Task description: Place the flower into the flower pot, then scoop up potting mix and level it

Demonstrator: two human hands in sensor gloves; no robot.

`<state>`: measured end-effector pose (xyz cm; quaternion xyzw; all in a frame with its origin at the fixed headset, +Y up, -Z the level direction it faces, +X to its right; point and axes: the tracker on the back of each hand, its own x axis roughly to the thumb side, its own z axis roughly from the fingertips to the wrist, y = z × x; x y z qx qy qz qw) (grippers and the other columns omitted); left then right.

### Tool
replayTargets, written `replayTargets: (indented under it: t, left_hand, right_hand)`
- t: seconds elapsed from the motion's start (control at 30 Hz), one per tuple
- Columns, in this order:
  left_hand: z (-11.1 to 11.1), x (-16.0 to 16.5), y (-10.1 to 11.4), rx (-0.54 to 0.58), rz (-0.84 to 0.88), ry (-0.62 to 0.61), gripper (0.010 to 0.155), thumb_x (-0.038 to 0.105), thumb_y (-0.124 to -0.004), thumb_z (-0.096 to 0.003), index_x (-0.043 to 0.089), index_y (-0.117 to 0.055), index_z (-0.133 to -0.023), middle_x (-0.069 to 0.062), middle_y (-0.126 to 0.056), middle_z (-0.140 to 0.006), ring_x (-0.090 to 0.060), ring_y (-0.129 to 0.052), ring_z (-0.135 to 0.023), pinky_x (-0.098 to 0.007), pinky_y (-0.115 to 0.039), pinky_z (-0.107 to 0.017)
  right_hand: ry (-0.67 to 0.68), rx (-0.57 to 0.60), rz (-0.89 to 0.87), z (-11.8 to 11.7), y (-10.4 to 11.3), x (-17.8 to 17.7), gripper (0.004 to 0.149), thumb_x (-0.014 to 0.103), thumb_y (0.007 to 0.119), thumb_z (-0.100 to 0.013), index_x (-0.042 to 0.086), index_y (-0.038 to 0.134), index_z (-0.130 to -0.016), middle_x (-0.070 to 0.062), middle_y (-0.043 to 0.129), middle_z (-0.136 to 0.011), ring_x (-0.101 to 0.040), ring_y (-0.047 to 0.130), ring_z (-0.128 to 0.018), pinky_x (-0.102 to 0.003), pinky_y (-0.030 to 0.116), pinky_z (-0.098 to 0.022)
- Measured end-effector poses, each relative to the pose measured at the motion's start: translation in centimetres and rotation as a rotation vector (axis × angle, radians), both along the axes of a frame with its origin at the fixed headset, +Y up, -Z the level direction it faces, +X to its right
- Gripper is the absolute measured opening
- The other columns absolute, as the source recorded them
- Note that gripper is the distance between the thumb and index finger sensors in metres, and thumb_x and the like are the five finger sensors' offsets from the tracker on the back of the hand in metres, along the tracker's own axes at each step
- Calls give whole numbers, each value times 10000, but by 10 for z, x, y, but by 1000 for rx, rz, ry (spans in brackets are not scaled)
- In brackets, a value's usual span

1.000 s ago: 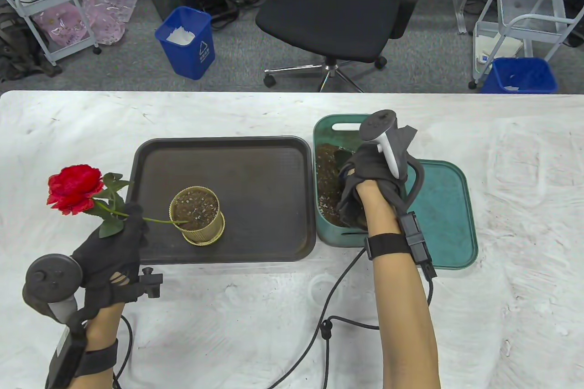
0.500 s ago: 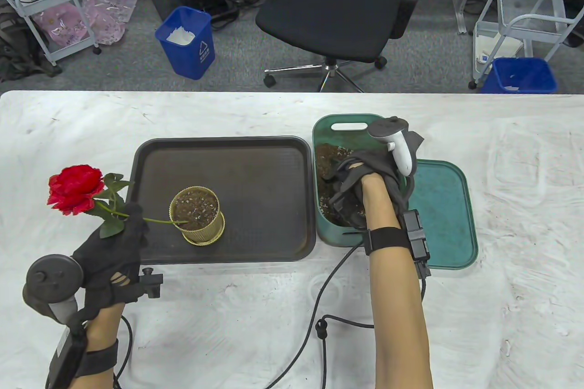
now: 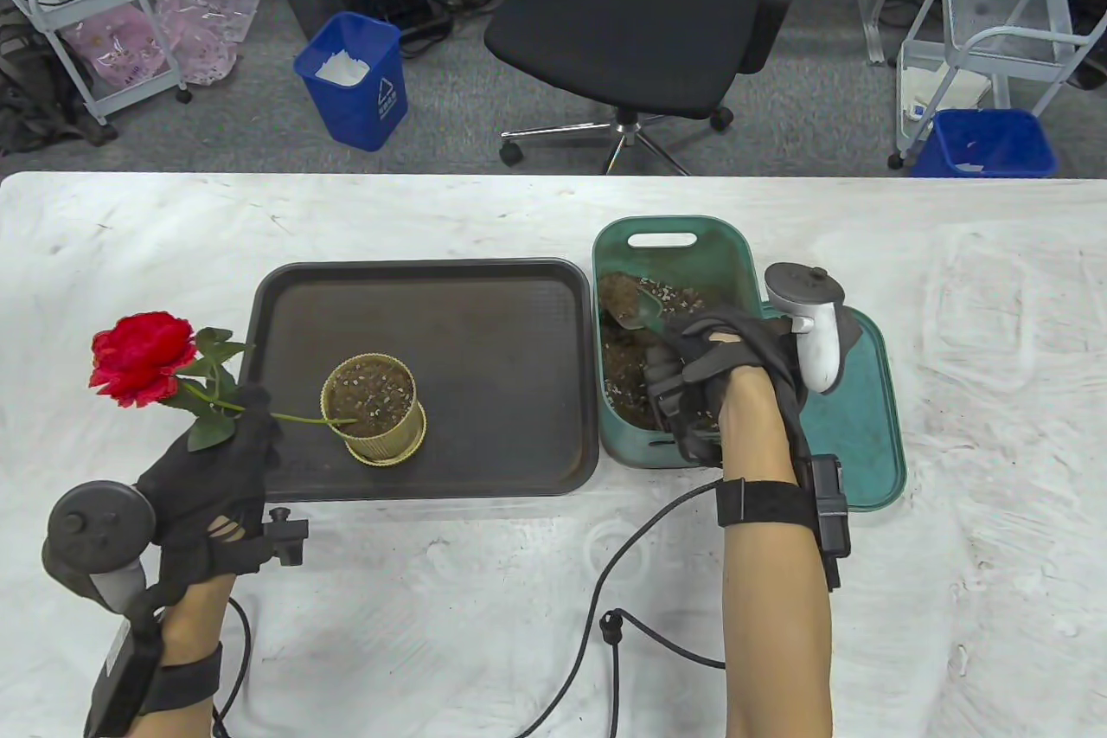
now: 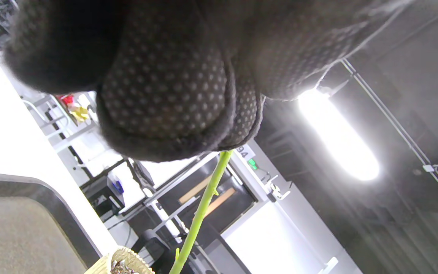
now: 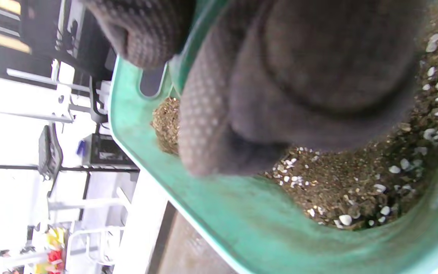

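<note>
Green scoop (image 3: 642,307) in right grip (image 3: 692,392) over bin (image 3: 662,229); left grip (image 3: 216,470) pinches flower (image 3: 143,357) stem, tip in pot (image 3: 374,407). Risk: mix spills left of bin during carry; stem levers pot over.

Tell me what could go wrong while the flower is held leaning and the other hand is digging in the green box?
1. The left hand holds the flower tilted far over, only its stem tip in the flower pot. It might lever the pot over or slip out.
2. The right hand holds a green scoop in the potting mix. Carrying a heaped scoop across could drop mix on the dark tray.
</note>
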<state>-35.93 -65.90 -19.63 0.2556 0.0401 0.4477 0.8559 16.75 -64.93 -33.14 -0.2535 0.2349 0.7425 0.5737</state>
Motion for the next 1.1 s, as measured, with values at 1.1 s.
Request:
replayTargets:
  t: [1.1]
  left_hand:
    - [0,0,0,-3,20,-7,415,449,-887,-418,220,-955,-758,31,-1074,-553,-136,-1134,-221,-318,-964,-238]
  right_hand:
    - [481,115,-79,47,-9,-200,535,295,736,-425,-12,710,-863,-161,983,-586,-259,1093,-222,-343,978,-69]
